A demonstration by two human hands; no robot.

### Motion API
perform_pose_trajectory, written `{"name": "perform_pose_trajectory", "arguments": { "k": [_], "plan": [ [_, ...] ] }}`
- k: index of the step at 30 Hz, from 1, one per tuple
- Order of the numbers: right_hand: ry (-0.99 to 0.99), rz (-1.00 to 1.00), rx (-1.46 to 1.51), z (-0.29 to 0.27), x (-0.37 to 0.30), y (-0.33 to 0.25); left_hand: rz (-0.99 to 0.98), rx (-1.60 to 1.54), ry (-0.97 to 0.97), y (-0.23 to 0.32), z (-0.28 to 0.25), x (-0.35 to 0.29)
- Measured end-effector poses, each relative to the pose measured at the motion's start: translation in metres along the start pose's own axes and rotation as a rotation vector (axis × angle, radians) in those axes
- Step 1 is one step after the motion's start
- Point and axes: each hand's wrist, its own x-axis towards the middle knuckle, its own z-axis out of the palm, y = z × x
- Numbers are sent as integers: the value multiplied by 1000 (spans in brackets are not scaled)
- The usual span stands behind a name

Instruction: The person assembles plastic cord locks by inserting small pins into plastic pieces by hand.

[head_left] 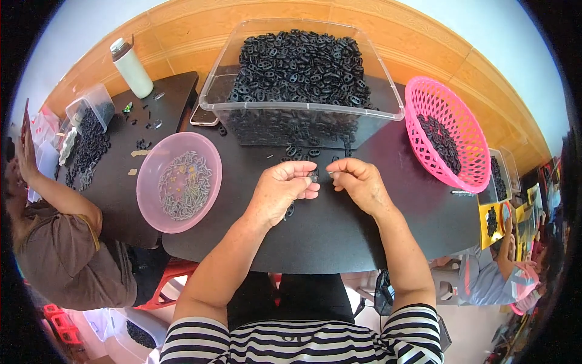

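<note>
In front of my chest, my left hand (282, 188) is closed, pinching a small black plastic piece (314, 176) between thumb and fingers. My right hand (364, 187) faces it a short gap away, thumb and forefinger pressed together on something tiny and pale, too small to name. Just beyond both hands, loose black two-holed pieces (293, 151) lie on the dark table (242, 242). Some more sit partly hidden under my left hand. A pink bowl (148, 197) to the left holds many small grey parts.
A large clear bin (303, 107) heaped with black pieces stands at the back. Right of it leans a pink lattice basket (476, 136) with more. A phone (204, 116) lies beside the bin. A pale bottle (133, 73) stands far left. Other people sit at both sides.
</note>
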Motion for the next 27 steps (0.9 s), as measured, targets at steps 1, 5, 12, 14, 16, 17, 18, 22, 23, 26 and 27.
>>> {"name": "perform_pose_trajectory", "arguments": {
  "k": [1, 5, 12, 14, 16, 17, 18, 22, 23, 26, 27],
  "plan": [
    [2, 3, 5, 0, 0, 0, -5, 3, 0, -1, 0, 0],
    [9, 35, -88, 3, -1, -5, -27, -23, -3, -3, 1, 2],
    [1, -96, -374, -1, 0, 0, -46, 29, -7, -7, -2, 4],
    [-11, -82, -377, -2, 0, 0, -55, 36, -6, -5, -1, 3],
    [-22, -67, -382, -2, 1, -2, -64, 41, -7, -5, 0, 3],
    [-26, 14, -279, -2, 1, -2, -69, 33, -15, -5, 0, 3],
    [-30, 94, -175, -1, 2, -3, -74, 26, -23, -5, 0, 2],
    [-55, 116, -36, -1, 2, -4, -78, 39, -19, -6, 4, 2],
    [-57, 111, 1, 0, 2, -4, -70, 46, -20, -6, 5, 2],
    [-56, 109, 61, 3, 2, -2, -47, 89, 0, -8, 10, 3],
    [-50, 113, 83, 5, 2, -2, -34, 126, 17, -9, 11, 3]
  ]
}}
